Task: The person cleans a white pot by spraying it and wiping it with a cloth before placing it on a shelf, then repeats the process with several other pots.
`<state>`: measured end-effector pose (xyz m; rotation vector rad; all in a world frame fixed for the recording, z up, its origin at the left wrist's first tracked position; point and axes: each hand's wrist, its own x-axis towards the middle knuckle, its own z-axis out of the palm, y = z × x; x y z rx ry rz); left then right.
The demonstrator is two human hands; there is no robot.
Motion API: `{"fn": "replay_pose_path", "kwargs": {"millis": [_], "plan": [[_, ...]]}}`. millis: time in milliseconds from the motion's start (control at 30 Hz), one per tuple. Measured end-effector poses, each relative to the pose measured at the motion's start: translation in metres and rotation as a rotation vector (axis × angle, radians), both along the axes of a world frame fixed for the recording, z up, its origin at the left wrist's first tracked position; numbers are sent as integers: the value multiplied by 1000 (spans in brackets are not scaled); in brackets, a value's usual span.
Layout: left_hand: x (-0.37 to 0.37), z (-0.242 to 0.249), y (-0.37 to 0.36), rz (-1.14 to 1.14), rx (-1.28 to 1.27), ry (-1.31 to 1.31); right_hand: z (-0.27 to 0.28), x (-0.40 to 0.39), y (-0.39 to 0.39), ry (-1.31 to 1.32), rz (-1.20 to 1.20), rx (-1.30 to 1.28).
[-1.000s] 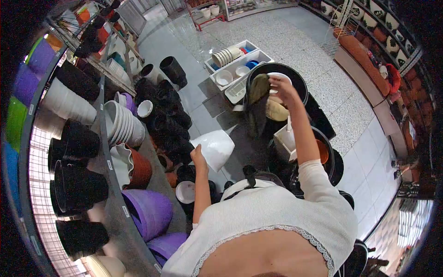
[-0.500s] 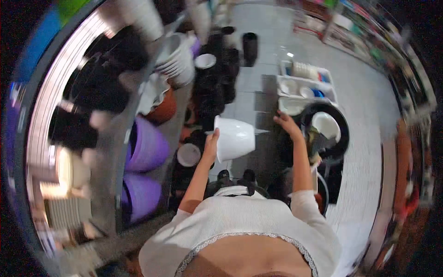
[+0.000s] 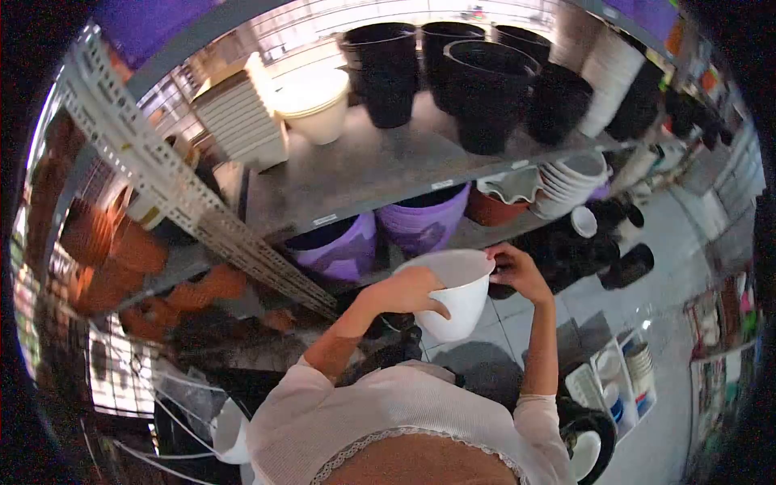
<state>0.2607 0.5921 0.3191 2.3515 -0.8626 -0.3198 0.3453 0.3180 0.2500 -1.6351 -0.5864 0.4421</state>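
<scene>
Both hands now on the white pot.
Your right fingers, reaching through open air a moment ago, now close narrowly on the rim of the white pot; your left hand grips its left side, so it looks steadier. The pot sits mid-frame, mouth up, slightly tilted, with purple pots above it in the frame, under the grey shelf.

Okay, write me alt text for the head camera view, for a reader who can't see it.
A glossy white plastic pot is held mouth up, the left hand at its side and the right hand at its rim. Beyond, grey shelves hold round black pots above ribbed purple pots.
</scene>
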Motion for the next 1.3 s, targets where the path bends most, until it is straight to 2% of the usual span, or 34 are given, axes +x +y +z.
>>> {"fn": "replay_pose_path", "kwargs": {"millis": [33,100,133,233,300,333,433,533,633,733,800,900,933,1067,1300], "plan": [[-2,12,16,32,49,-6,18,10,18,-173,12,0],[-3,21,46,151,66,-182,64,21,52,-520,32,16],[-5,31,58,202,62,-264,89,22,65,-677,31,-55],[0,71,97,335,117,-554,130,40,112,-587,25,102],[7,93,118,515,226,-754,164,46,139,-917,-89,33],[12,102,128,655,202,-783,176,50,153,-1082,-153,-1],[20,130,134,1083,111,-1145,193,74,200,-1235,-312,92],[35,117,154,1150,-168,-1195,207,91,246,-1293,-405,202],[48,86,164,1148,-224,-1141,216,122,291,-1327,-491,252],[54,61,155,1152,-361,-912,215,153,332,-1344,-514,279],[60,41,152,1104,-387,-848,212,166,361,-1322,-543,349],[69,18,151,1066,-417,-784,211,176,385,-1317,-500,317],[70,13,149,1059,-424,-764,205,183,391,-1280,-484,230],[69,7,144,1060,-430,-625,185,180,395,-1120,-511,-65],[76,-8,136,1035,-445,-519,152,157,352,-1169,-413,149]]}}
